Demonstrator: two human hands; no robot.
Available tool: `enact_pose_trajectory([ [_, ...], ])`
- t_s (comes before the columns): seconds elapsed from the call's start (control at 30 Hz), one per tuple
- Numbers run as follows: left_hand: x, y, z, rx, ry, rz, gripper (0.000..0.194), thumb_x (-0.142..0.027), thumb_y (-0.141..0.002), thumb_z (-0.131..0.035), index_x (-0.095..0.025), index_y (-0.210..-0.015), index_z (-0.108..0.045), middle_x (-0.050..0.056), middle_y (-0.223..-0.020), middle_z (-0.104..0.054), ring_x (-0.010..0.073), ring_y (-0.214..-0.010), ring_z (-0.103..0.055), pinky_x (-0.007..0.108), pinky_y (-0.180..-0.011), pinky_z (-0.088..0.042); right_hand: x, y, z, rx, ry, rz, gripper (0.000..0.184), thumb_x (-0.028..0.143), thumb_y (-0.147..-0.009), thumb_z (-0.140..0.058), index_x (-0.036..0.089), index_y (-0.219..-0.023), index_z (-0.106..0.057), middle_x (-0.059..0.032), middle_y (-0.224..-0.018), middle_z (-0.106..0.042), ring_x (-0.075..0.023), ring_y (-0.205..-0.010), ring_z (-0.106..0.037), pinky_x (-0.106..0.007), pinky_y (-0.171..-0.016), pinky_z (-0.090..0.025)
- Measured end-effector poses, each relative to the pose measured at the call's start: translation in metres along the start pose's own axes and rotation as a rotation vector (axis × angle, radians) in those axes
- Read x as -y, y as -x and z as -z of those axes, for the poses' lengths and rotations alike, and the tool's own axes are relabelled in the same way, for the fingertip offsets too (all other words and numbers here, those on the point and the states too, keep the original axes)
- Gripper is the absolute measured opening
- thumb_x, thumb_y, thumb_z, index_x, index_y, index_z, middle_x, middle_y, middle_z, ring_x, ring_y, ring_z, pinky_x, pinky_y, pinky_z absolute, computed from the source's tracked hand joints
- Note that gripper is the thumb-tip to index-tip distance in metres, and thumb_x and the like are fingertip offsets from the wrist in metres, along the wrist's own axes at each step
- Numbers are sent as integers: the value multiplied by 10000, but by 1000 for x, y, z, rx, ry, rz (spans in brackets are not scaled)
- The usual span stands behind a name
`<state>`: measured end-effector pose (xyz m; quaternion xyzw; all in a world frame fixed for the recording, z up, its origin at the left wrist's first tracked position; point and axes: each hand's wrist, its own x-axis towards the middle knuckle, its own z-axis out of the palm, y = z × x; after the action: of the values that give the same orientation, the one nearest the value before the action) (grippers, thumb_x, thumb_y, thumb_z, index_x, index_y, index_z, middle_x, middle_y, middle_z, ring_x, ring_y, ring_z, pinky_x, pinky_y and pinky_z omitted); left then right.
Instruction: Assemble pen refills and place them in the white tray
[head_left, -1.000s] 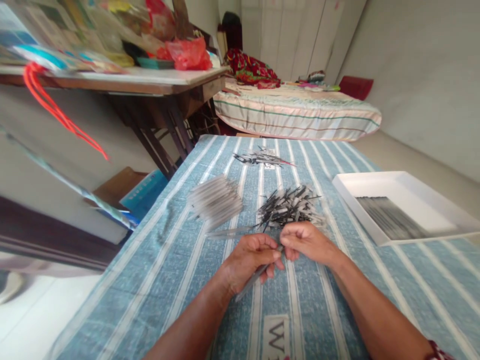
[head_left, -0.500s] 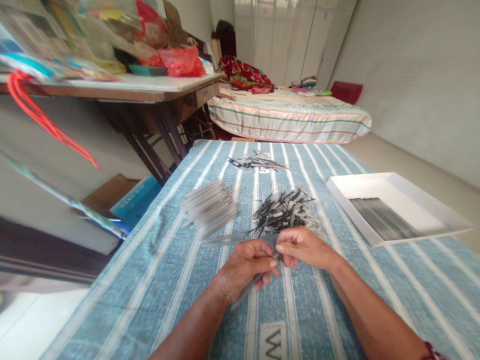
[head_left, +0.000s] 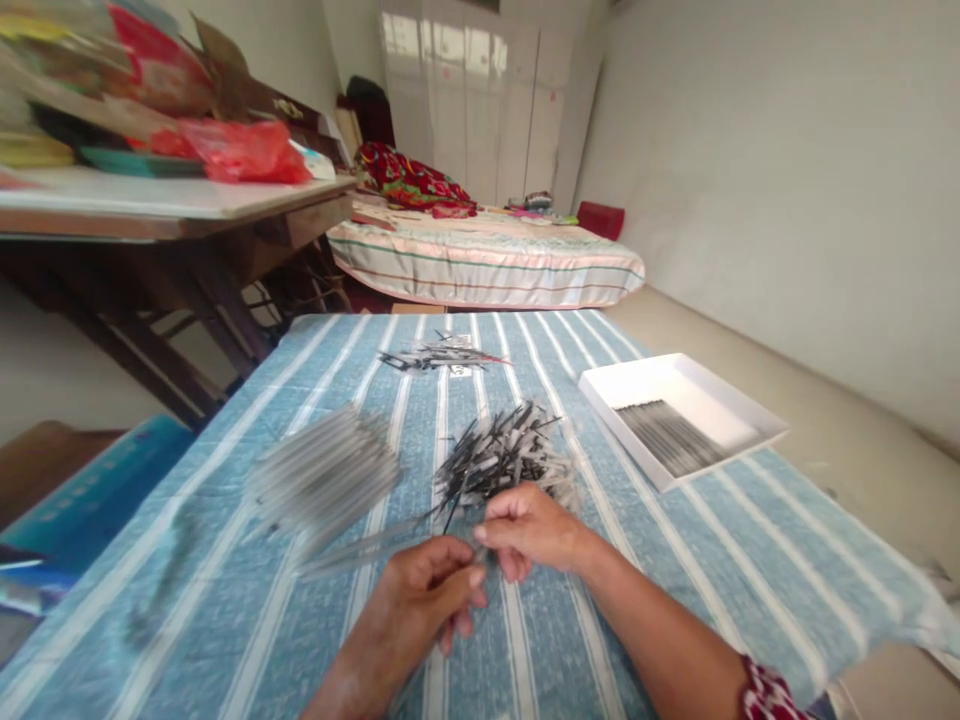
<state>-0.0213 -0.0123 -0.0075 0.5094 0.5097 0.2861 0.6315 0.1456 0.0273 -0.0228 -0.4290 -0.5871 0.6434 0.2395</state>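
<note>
My left hand [head_left: 431, 590] is closed in a pinch, thumb against the fingers. It holds a thin grey stick, now mostly hidden by the fingers. My right hand [head_left: 529, 530] touches it at the fingertips, its thumb and forefinger pinched over the stick's far end; what exactly they grip is too small to make out. Just beyond both hands lies a loose heap of short black, grey and white strips [head_left: 495, 455]. To the left, a blurred bundle of long grey sticks [head_left: 330, 470] lies side by side, with loose long pieces [head_left: 367, 548] between it and my hands.
A shallow white box [head_left: 739, 425] on the right holds a row of dark sticks [head_left: 664, 437]. Farther back lies a small pile of thin dark pieces [head_left: 439, 353]. Striped blue cloth [head_left: 247, 620] covers the table. A cluttered side table [head_left: 247, 198] and a bed [head_left: 487, 260] stand beyond.
The view has swung to the right, so everything sits farther left in it. My hands remain pinched together; the grey stick below my left hand no longer shows clearly.
</note>
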Motion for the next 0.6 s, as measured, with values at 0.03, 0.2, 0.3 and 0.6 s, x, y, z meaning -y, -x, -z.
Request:
enact_pose_trajectory([
  [0.03, -2, 1, 1, 36, -3, 11, 191, -329, -705, -630, -150, -737, -571, 18, -602, -648, 117, -441, -543, 195, -373, -381, 0, 0, 1, -3, -14, 13, 302, 375, -764, -567, 165, -568, -474, 62, -376, -526, -65, -305, -453, -159, -341, -366],
  [0.2, -7, 7, 4, 86, 44, 17, 190, -328, -734, -617, -151, -696, -561, 43, -597, -666, 125, -439, -553, 213, -417, -385, 4, 4, 10, -29, -51, 95, 351, 453, -760, -571, 151, -592, -511, 49, -402, -547, -61, -321, -466, -159, -357, -374],
  [0.3, -8, 8, 7, 34, 122, -4, 181, -321, -748, -611, -161, -694, -544, 34, -604, -662, 115, -452, -535, 214, -442, -380, 7, 10, 28, -189, -61, 176, 362, 488, -765, -554, 147, -645, -536, 42, -422, -562, -61, -335, -477, -155, -364, -374],
  [0.6, -5, 3, 14, -151, 172, -135, 209, -323, -779, -589, -153, -664, -552, 20, -612, -636, 78, -502, -452, 182, -487, -333, 6, 27, 66, -283, 140, 134, 172, 306, -707, -622, 145, -704, -564, 65, -408, -523, -49, -335, -420, -157, -372, -364],
])
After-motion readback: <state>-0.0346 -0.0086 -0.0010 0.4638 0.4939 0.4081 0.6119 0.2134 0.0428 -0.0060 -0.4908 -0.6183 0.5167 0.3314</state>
